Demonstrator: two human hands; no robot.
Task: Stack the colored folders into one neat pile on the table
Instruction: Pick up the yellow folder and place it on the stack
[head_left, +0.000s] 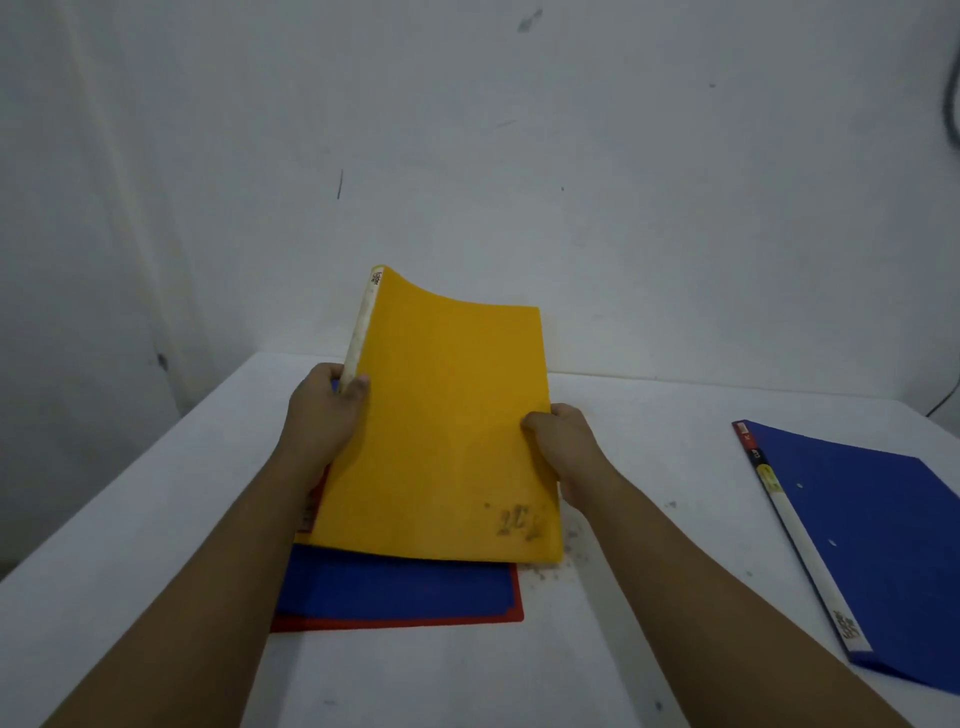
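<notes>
A yellow folder is held tilted over the middle of the white table, its far end raised and curling. My left hand grips its white spine on the left edge. My right hand grips its right edge, thumb on top. Under it lies a blue folder flat on a red folder, whose edge shows along the front and right. A second blue folder with a white spine strip lies apart at the table's right side.
A white wall stands right behind the table's far edge. A dark cable hangs at the far right. Small dark specks mark the table surface beside the pile.
</notes>
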